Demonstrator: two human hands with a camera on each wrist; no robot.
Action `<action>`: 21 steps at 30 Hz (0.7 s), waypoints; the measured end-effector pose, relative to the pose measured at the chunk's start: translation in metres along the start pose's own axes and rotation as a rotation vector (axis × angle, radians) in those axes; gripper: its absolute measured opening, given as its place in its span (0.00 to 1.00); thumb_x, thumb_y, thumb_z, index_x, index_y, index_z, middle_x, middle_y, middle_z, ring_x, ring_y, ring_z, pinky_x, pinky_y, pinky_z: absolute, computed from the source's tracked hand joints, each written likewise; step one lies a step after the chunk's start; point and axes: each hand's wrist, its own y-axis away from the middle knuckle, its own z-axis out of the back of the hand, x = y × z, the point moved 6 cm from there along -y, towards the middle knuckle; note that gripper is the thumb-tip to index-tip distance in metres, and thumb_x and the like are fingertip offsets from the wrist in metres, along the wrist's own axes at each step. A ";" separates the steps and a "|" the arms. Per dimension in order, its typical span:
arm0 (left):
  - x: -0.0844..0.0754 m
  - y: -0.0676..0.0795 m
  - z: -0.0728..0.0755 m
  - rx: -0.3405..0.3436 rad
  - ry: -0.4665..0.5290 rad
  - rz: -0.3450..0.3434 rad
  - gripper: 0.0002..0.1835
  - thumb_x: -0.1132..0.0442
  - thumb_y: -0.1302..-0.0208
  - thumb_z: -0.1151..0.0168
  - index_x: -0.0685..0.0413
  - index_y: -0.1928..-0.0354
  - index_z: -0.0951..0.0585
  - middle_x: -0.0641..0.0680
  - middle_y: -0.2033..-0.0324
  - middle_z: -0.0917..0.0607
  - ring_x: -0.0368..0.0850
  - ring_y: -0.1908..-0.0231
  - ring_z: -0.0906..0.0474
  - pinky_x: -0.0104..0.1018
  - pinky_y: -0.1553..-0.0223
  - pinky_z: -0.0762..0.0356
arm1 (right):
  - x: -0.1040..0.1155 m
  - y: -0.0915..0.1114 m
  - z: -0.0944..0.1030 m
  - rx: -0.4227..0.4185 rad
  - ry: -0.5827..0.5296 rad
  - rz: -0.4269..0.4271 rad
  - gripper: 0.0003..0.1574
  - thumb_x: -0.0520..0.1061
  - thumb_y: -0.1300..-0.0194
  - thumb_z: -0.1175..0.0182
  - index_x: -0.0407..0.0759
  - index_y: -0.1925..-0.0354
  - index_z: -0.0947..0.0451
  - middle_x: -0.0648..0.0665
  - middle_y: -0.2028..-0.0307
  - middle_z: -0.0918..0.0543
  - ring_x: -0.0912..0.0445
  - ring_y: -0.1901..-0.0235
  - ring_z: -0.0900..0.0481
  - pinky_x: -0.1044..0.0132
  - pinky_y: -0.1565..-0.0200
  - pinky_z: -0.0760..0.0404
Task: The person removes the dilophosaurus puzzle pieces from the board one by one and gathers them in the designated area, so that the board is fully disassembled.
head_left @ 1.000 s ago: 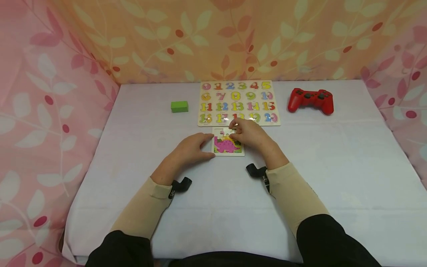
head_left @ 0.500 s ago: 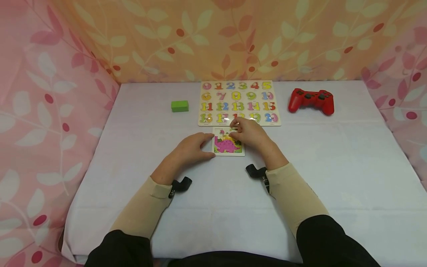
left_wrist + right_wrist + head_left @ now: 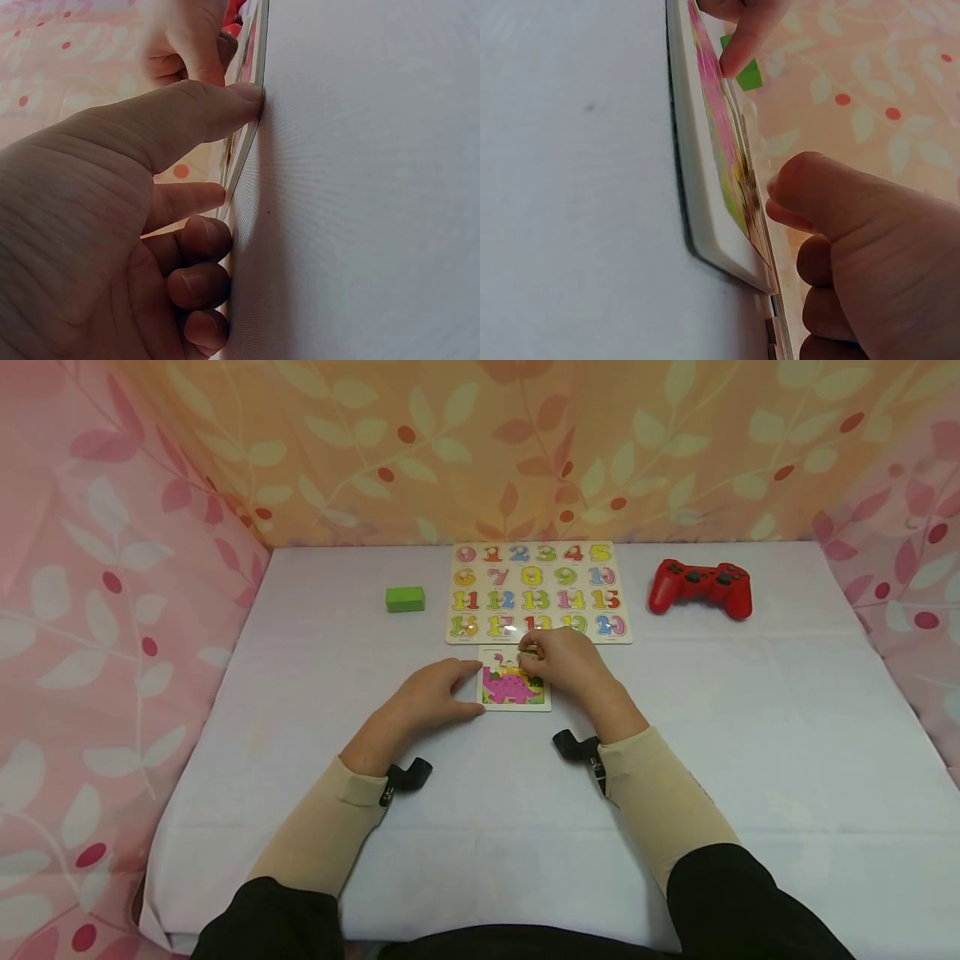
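A small jigsaw puzzle point(image 3: 510, 689) with a pink dinosaur lies in a pale frame on the white cloth. My left hand point(image 3: 431, 693) holds its left side, the thumb at the near corner and the index finger farther up the edge. In the left wrist view the other fingers of that left hand point(image 3: 112, 202) are curled beside the frame. My right hand point(image 3: 566, 664) is over the puzzle's upper right, thumb and index finger pinched at a puzzle piece point(image 3: 528, 652), mostly hidden. In the right wrist view, the right hand's fingertips point(image 3: 787, 195) are close over the picture.
A number board point(image 3: 532, 589) lies right behind the puzzle, overlapped by the right hand. To its left is a green block point(image 3: 405, 599); to its right, a red game controller point(image 3: 700, 587). Patterned curtains point(image 3: 480, 452) enclose the table's back and sides.
The puzzle piece at the top has settled into the picture, closing the pale gaps seen earlier. The right hand's fingertips have shifted slightly to the right; the left hand stays at the frame.
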 end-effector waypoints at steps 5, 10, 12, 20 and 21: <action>-0.001 0.001 0.001 0.001 -0.005 -0.004 0.41 0.46 0.40 0.25 0.46 0.26 0.29 0.49 0.40 0.21 0.46 0.46 0.28 0.48 0.40 0.27 | 0.000 0.001 0.000 0.014 0.005 0.014 0.22 0.55 0.34 0.33 0.48 0.46 0.14 0.49 0.80 0.27 0.52 0.71 0.29 0.57 0.66 0.32; -0.001 0.001 0.002 0.007 -0.007 -0.004 0.41 0.46 0.39 0.26 0.46 0.25 0.29 0.50 0.40 0.21 0.47 0.46 0.27 0.48 0.39 0.27 | 0.000 0.001 -0.002 0.061 -0.035 -0.002 0.27 0.59 0.35 0.30 0.49 0.43 0.13 0.46 0.63 0.13 0.50 0.58 0.23 0.54 0.51 0.25; -0.001 0.001 0.002 0.009 -0.007 -0.003 0.42 0.46 0.39 0.26 0.46 0.25 0.30 0.50 0.41 0.21 0.47 0.47 0.27 0.47 0.41 0.27 | 0.000 0.000 -0.002 0.063 -0.060 -0.009 0.26 0.59 0.36 0.29 0.49 0.44 0.13 0.47 0.54 0.12 0.50 0.52 0.22 0.53 0.45 0.25; -0.002 0.002 0.002 0.004 -0.008 -0.004 0.41 0.46 0.39 0.26 0.47 0.25 0.29 0.50 0.41 0.21 0.47 0.47 0.27 0.47 0.41 0.27 | 0.006 0.002 0.003 0.084 -0.082 -0.005 0.24 0.57 0.35 0.29 0.47 0.46 0.14 0.47 0.75 0.22 0.52 0.69 0.27 0.58 0.64 0.30; -0.001 0.002 0.002 0.004 -0.009 -0.003 0.41 0.46 0.39 0.26 0.46 0.25 0.29 0.50 0.41 0.21 0.47 0.47 0.27 0.48 0.40 0.27 | 0.007 0.002 0.005 0.082 -0.083 -0.006 0.24 0.57 0.35 0.29 0.47 0.46 0.14 0.47 0.76 0.23 0.52 0.72 0.28 0.58 0.66 0.32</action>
